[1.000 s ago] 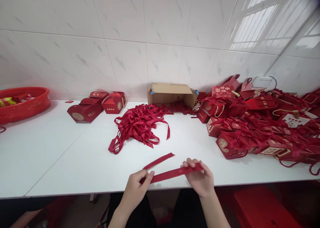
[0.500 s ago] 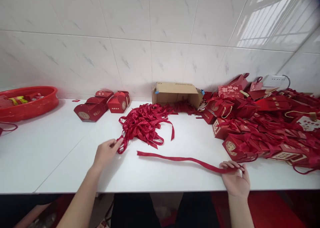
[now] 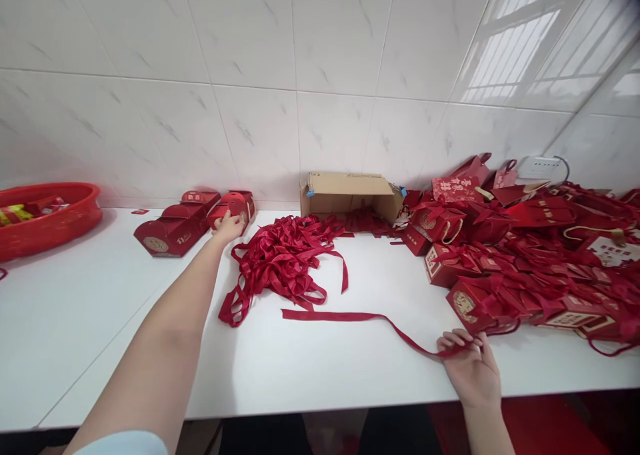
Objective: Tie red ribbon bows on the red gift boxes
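Note:
Reaching to the back left, my left hand [image 3: 229, 228] has its fingers closed on the front of a small red gift box [image 3: 246, 208]; part of the box is hidden behind the hand. My right hand [image 3: 470, 368], palm up near the front edge, pinches one end of a red ribbon [image 3: 345, 316]. The ribbon's free end stretches left across the white table. Between my hands is a tangled heap of red ribbons [image 3: 280, 258]. Larger red gift boxes [image 3: 173, 228] stand just left of my left hand.
An open cardboard box [image 3: 350, 185] lies on its side by the tiled wall, with red ribbons inside. Many red gift boxes with bows [image 3: 500, 295] are piled on the right. A red plastic basin [image 3: 75, 225] holding packets stands at the far left.
My left hand has left the edge of the ribbon heap and moved up and back to the small gift box. My right hand still holds the ribbon. The view has shifted slightly.

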{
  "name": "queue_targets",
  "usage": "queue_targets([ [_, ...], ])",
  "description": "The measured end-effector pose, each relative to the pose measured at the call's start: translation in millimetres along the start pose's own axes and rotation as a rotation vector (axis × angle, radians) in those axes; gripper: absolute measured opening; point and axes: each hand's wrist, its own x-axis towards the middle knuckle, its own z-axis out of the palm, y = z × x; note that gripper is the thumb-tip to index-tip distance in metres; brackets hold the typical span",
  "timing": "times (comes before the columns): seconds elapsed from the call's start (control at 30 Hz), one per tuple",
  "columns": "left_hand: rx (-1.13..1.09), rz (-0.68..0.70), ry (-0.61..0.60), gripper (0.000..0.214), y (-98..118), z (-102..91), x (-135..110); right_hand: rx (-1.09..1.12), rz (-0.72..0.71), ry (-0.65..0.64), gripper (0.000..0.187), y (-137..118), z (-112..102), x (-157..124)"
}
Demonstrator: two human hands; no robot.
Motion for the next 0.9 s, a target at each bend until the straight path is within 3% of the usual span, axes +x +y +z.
queue_targets([
  [0.23,-0.001,-0.150,-0.012,0.049,-23.7,-0.5,1.4,0.164,0.115,0.059,0.025,-1.9,1.3,-0.4],
  [0.4,0.045,-0.162,-0.010,0.048,-30.1,-13.2,-7.0,0.205,0.138,0.083,0.025,-1.9,0.5,0.6],
  [0.53,0.073,-0.083,0.059,0.038,-29.8,-18.7,-26.6,0.194,0.149,0.090,0.025,-1.7,0.8,1.4],
  [0.8,0.029,0.025,0.419,0.029,-8.3,-41.2,-80.9,0.159,0.160,0.070,0.025,-0.2,0.0,3.5],
  [0.9,-0.064,0.207,0.618,0.021,11.2,-56.5,-123.7,0.153,0.146,0.074,0.021,-1.8,-0.7,2.4],
])
